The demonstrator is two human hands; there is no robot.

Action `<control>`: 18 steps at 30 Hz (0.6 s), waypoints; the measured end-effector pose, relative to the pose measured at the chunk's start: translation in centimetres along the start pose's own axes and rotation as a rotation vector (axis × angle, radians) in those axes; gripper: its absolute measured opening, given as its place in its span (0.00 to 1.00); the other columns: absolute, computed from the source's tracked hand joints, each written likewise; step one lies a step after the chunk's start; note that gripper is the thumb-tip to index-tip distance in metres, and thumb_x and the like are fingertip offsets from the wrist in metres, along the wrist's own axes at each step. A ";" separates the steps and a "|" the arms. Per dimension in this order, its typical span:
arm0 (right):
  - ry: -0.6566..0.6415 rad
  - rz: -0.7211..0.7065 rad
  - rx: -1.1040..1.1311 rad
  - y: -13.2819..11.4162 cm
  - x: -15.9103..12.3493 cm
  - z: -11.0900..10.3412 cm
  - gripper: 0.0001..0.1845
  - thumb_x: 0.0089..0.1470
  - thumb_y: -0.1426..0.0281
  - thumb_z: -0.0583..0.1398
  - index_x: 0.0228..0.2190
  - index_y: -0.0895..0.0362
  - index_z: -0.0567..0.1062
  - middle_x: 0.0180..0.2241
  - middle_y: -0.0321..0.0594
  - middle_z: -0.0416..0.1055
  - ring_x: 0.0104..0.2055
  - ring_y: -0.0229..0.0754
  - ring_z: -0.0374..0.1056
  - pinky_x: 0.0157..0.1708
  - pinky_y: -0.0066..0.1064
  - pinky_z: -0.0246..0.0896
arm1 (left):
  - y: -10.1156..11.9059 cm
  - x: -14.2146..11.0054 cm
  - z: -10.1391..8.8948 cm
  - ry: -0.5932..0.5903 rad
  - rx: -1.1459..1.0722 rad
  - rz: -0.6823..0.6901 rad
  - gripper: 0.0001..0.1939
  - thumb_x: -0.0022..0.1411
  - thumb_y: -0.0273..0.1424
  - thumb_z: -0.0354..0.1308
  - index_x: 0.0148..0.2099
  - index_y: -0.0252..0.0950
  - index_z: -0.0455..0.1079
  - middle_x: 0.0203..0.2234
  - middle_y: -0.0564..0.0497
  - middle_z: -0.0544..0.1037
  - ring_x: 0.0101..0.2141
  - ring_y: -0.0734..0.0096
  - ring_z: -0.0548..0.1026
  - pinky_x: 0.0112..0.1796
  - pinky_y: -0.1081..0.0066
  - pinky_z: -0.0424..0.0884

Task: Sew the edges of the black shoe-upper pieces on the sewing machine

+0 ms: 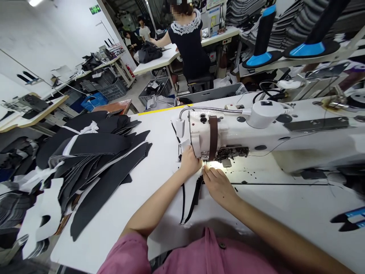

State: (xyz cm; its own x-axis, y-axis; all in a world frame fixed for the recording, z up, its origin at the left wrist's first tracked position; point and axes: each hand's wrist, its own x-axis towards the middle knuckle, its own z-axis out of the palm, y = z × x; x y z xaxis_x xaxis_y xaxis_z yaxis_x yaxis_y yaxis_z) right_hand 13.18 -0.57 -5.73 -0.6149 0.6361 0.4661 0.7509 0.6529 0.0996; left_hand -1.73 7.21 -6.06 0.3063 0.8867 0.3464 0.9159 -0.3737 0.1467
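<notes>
**Two hands at the presser foot of an industrial sewing machine**

The left hand [189,163] and right hand [219,186] lie close together, just in front of the lit presser foot [226,163]. The left fingers [196,161] are held together and curve down onto the work; the right fingers [209,173] are also together, with their tips at the black strip [196,199] beside the foot. Whether either set of fingers is pinching cannot be told. From beneath the fingers, the strip runs toward the person in two narrow lengths across the white bench [154,171]. Directly beyond the fingers stands the white sewing machine head [205,131], wrapped by a brown leather band [213,139] and lit by a gooseneck lamp [211,109]. To the left of the fingers lies a heap of cut black panels [97,160] with white pieces among them. Far beyond the fingers, a co-worker [188,42] sits at another bench, one hand extended toward a black bag [149,52].
</notes>
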 end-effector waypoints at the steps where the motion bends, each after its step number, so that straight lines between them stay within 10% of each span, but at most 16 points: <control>1: -0.007 -0.005 -0.004 0.0 0.0 -0.1 0.17 0.52 0.84 0.50 0.43 0.70 0.72 0.44 0.55 0.70 0.39 0.47 0.61 0.38 0.37 0.58 | 0.1 -0.1 0.0 0.009 -0.001 -0.002 0.08 0.48 0.22 0.52 0.33 0.33 0.67 0.32 0.43 0.72 0.38 0.57 0.69 0.37 0.61 0.67; 10: -0.026 0.019 0.042 0.0 0.1 0.0 0.18 0.51 0.84 0.51 0.43 0.70 0.71 0.43 0.56 0.69 0.42 0.48 0.62 0.39 0.38 0.59 | 0.5 -0.1 -0.6 0.000 -0.066 -0.120 0.06 0.50 0.21 0.52 0.33 0.34 0.67 0.32 0.44 0.71 0.38 0.58 0.69 0.38 0.62 0.69; 18: -0.071 0.038 0.208 -1.2 -0.8 -1.3 0.18 0.51 0.82 0.52 0.44 0.68 0.71 0.45 0.53 0.67 0.55 0.52 0.57 0.53 0.41 0.58 | 2.2 -5.5 -7.2 -0.039 -0.183 -0.137 0.23 0.55 0.19 0.49 0.53 0.36 0.62 0.48 0.44 0.66 0.44 0.66 0.70 0.41 0.68 0.73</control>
State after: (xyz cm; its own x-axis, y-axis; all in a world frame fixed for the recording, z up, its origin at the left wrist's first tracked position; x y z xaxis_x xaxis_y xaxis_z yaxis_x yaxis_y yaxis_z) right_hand 13.07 -2.45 -5.07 -0.6078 0.6844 0.4026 0.7126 0.6938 -0.1036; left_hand -3.33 -0.47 -0.97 0.1948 0.9411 0.2764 0.8884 -0.2887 0.3568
